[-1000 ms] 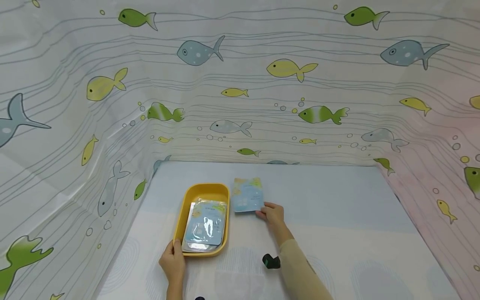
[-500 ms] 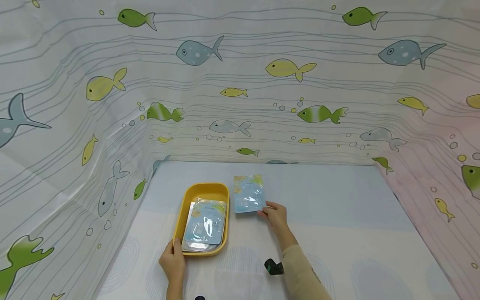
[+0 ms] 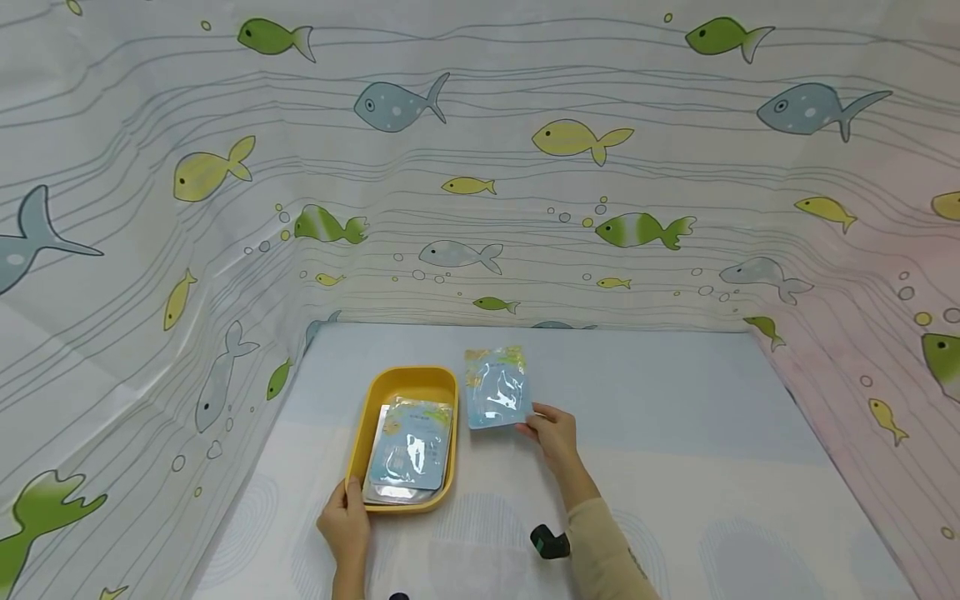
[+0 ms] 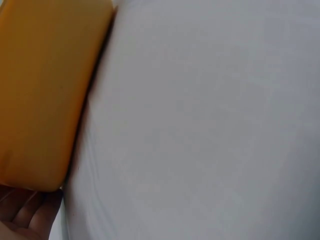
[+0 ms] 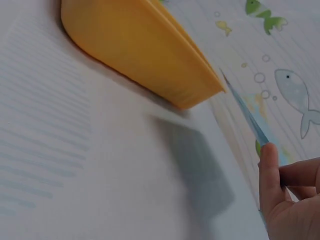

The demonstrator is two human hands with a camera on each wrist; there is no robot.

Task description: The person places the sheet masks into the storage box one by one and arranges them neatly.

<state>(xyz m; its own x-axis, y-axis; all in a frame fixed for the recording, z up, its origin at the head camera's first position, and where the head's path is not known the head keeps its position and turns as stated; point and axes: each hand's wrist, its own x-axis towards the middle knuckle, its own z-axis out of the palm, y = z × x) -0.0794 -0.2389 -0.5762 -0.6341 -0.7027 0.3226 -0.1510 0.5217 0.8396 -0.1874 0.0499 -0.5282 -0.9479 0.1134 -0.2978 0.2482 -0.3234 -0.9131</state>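
My right hand [image 3: 552, 434] pinches a flat, glossy blue packet [image 3: 497, 387] with a yellow-green top by its lower right corner. In the right wrist view the packet [image 5: 252, 121] shows nearly edge-on between thumb and fingers, its shadow lying on the table below. Just left of it stands a yellow plastic tray [image 3: 362, 433], whose near left corner my left hand [image 3: 346, 523] grips, thumb at the rim. Inside the tray lies a similar blue packet [image 3: 410, 450] over silvery ones. From the left wrist view, fingers [image 4: 42, 212] show at the tray's end.
A pale patterned cloth [image 3: 637, 467] covers the table. Fish-printed sheeting [image 3: 480, 250] hangs as walls at the back and both sides. A small black device [image 3: 550, 542] sits beside the right sleeve [image 3: 607, 550].
The packet in my right hand has tilted, catching more glare, and its top edge has risen slightly. My right hand and sleeve have shifted a little right. Left hand and tray stay put.
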